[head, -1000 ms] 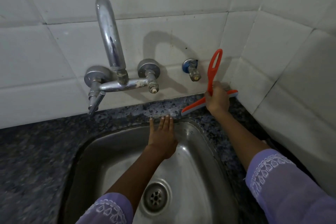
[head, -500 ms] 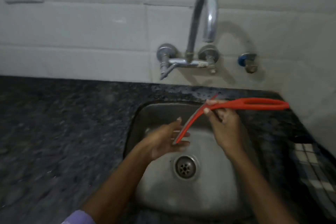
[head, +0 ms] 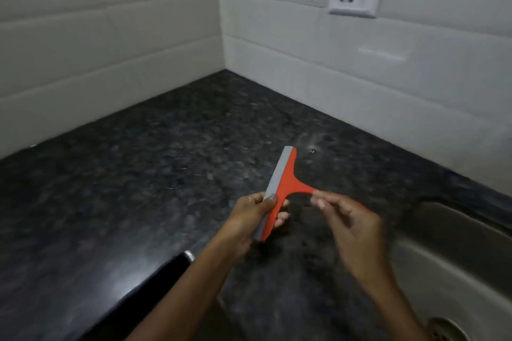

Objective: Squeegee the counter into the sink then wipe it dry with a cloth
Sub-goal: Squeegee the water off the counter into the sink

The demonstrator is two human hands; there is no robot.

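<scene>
Orange plastic T-shaped squeegee with a grey rubber blade (head: 279,191) held in the air above the dark speckled granite counter (head: 155,163), just left of the steel sink (head: 454,252). Left hand (head: 255,219) closed around the near end of the blade bar. Right hand (head: 352,232) blurred, apparently pinching the handle stem; exact grip hard to tell. Blade's long axis running from the left hand away toward the white tiled corner (head: 220,36), handle pointing right toward the sink. Probably a regrip ahead, then blade down on the counter left of the sink and a pull rightward. No cloth in view.
</scene>
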